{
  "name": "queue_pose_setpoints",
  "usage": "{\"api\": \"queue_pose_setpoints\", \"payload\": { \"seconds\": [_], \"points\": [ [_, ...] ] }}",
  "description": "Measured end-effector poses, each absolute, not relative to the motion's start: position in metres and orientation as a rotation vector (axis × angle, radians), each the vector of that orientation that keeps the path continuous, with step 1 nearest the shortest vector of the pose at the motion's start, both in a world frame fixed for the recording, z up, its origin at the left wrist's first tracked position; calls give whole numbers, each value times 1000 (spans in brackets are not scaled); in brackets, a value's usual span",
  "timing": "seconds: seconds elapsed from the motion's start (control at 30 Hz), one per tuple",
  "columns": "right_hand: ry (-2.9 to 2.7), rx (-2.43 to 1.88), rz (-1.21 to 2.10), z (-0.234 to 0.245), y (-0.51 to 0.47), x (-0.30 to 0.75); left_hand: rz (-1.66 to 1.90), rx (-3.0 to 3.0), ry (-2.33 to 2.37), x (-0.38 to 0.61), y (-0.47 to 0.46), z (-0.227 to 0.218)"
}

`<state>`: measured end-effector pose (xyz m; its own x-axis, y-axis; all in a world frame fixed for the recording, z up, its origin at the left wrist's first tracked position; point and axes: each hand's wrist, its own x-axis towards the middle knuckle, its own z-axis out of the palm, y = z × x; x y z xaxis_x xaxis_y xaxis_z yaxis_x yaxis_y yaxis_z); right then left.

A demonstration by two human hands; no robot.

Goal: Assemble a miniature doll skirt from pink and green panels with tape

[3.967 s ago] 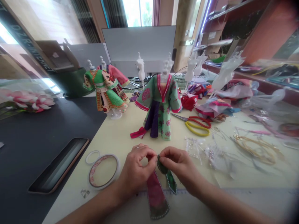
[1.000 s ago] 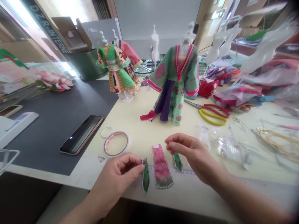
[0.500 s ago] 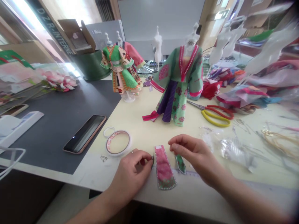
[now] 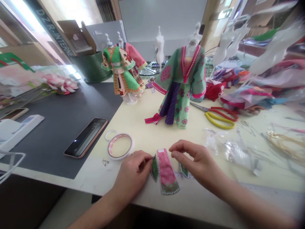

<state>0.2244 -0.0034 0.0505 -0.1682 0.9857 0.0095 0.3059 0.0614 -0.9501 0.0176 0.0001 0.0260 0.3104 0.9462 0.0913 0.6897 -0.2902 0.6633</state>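
A pink floral fabric panel [image 4: 167, 171] edged with small beads lies flat on the table, with a white patch at its narrow top. My left hand [image 4: 135, 173] is closed at its left side, thumb and forefinger pinching the top of a small green leaf-shaped fabric piece [image 4: 154, 169]. Beyond the panel's right edge hovers my right hand [image 4: 197, 160], thumb and forefinger curved and slightly apart, nothing visible between the tips. A second green beaded piece [image 4: 184, 170] shows below those fingers, its upper part hidden by the hand.
Left of my hands are a tape roll [image 4: 119, 156] and a phone [image 4: 86, 137]. A green robe [image 4: 182, 86] on a small mannequin stands ahead, with scissors [image 4: 220, 117] to its right. Plastic packets [image 4: 241, 156] and a fabric pile [image 4: 254, 92] occupy the right side.
The green piece at my left fingers has turned so its face lies visible beside the pink panel. My right hand has shifted slightly down and left. The phone's screen now shows a clock.
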Motion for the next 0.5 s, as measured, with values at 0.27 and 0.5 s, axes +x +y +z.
{"api": "queue_pose_setpoints", "payload": {
  "seconds": [0.27,0.5],
  "points": [
    [-1765,-1191,1090,48,-9,220,666,2291,1480,19,5,18],
    [-1866,-1031,1167,52,-15,220,761,2361,1635,21,6,10]
  ]
}}
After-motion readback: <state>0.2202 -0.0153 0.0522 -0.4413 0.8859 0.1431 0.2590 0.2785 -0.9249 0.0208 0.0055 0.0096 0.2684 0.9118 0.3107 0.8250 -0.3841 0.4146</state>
